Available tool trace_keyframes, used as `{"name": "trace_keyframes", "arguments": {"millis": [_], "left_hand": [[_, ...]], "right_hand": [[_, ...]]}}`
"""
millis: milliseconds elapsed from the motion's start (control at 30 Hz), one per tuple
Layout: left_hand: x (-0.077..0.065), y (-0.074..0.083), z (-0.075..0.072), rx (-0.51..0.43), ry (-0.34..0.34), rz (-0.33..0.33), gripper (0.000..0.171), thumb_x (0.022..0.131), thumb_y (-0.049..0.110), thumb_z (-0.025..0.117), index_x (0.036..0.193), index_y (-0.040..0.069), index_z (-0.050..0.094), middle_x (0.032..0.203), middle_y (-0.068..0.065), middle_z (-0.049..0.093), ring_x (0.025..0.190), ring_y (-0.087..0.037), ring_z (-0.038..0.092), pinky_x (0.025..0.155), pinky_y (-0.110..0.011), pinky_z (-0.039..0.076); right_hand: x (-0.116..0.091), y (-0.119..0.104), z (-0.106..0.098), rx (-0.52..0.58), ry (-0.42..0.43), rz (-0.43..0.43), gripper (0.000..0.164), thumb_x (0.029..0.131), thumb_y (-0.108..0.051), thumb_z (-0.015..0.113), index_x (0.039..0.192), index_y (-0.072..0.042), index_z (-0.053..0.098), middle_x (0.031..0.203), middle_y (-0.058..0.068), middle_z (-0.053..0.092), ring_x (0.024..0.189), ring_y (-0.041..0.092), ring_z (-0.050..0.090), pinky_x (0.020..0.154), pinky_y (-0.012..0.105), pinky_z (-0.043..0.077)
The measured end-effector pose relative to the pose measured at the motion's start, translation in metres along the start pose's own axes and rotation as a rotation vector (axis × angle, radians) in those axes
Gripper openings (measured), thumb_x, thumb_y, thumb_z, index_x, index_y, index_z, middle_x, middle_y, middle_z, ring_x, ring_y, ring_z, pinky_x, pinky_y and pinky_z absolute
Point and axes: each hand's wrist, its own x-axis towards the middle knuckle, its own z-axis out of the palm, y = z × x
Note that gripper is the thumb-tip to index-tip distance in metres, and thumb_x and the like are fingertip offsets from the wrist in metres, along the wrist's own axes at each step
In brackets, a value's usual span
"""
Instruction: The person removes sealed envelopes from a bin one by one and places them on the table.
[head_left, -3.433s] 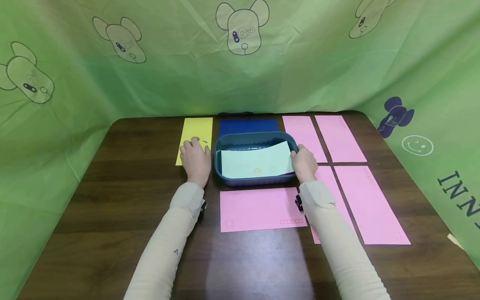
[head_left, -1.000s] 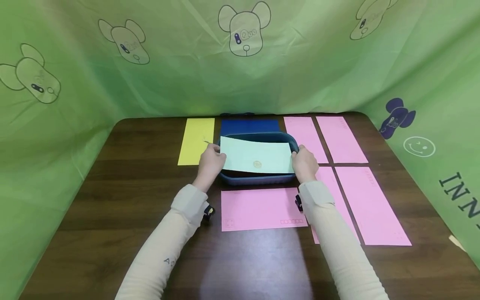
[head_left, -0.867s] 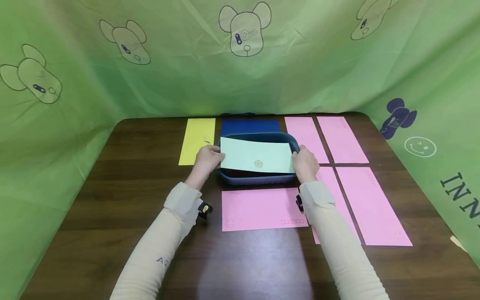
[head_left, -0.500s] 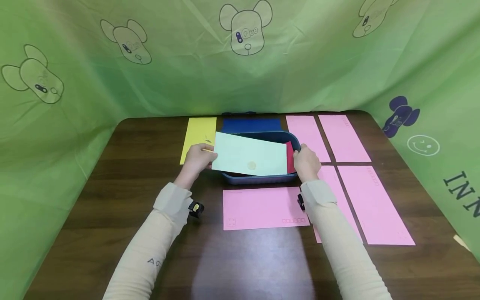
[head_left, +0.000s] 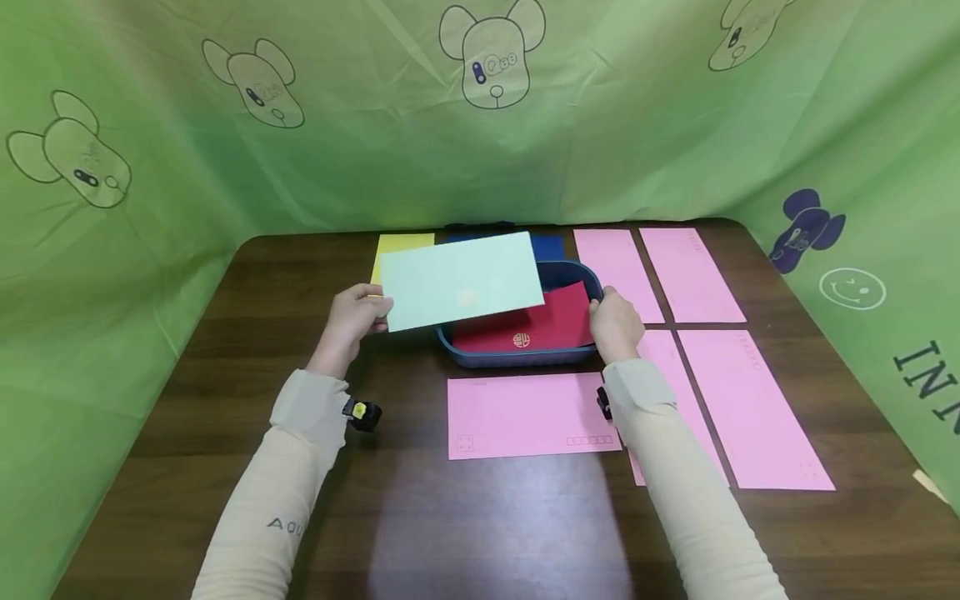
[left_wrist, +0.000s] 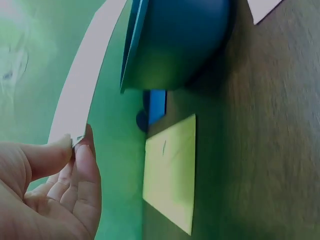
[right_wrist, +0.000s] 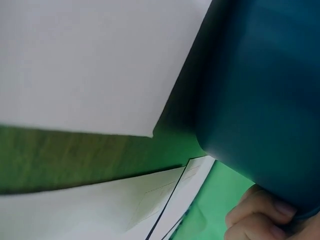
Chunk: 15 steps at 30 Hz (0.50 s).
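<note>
My left hand (head_left: pixel 352 321) pinches the left end of a pale mint envelope (head_left: pixel 457 275) between thumb and fingers. Raised and tilted, the envelope overlaps the left part of a dark blue basin (head_left: pixel 525 360) in the head view. In the left wrist view the thumb presses on the corner of the mint envelope (left_wrist: pixel 87 75). My right hand (head_left: pixel 617 325) grips the basin's right rim, its fingers curled over the edge in the right wrist view. Inside the basin lies a red envelope (head_left: pixel 562 321) with a round gold emblem; its upper left part is hidden by the mint one.
Behind the basin are a yellow envelope (head_left: pixel 405 242) and a blue envelope (head_left: pixel 549 247), both partly covered. One pink envelope (head_left: pixel 532 417) lies in front of it; several more, such as this pink envelope (head_left: pixel 750 408), lie in rows at right. Green cloth (head_left: pixel 360 167) surrounds the wooden table (head_left: pixel 465 533).
My left hand came off the yellow envelope, took the mint envelope by its left end, and drew it up and left out of the basin, uncovering the red one. The right hand keeps the rim.
</note>
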Motion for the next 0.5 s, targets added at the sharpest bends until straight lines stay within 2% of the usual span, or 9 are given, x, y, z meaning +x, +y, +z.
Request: {"name": "trace_keyframes", "arguments": {"millis": [233,367,500], "left_hand": [[0.002,-0.026,-0.024,-0.157,0.068,-0.098,0.051,0.098,0.017,0.051,0.144,0.001,0.034,0.098,0.002,0.050,0.074,0.000,0.053,0.068,-0.008,0.049],[0.004,-0.042,-0.035,-0.267,0.117,-0.134,0.057,0.098,0.015,0.051,0.148,0.001,0.027,0.095,0.004,0.049,0.070,0.003,0.054,0.067,-0.008,0.050],[0.007,-0.051,-0.044,-0.358,0.186,-0.181,0.059,0.096,0.011,0.053,0.148,0.001,0.027,0.083,0.009,0.052,0.064,0.004,0.054,0.064,-0.009,0.050]], "right_hand": [[0.000,0.002,0.001,0.002,0.018,-0.016,0.033,0.101,-0.025,0.042,0.125,-0.005,0.051,0.118,0.028,0.061,0.106,0.043,0.060,0.083,0.051,0.049],[0.001,0.002,0.002,0.004,0.017,-0.017,0.034,0.101,-0.024,0.041,0.126,-0.005,0.051,0.118,0.028,0.061,0.106,0.044,0.060,0.083,0.051,0.049],[0.001,0.002,0.001,0.009,0.013,-0.014,0.034,0.101,-0.024,0.041,0.127,-0.005,0.050,0.119,0.028,0.061,0.106,0.043,0.059,0.084,0.051,0.049]]}}
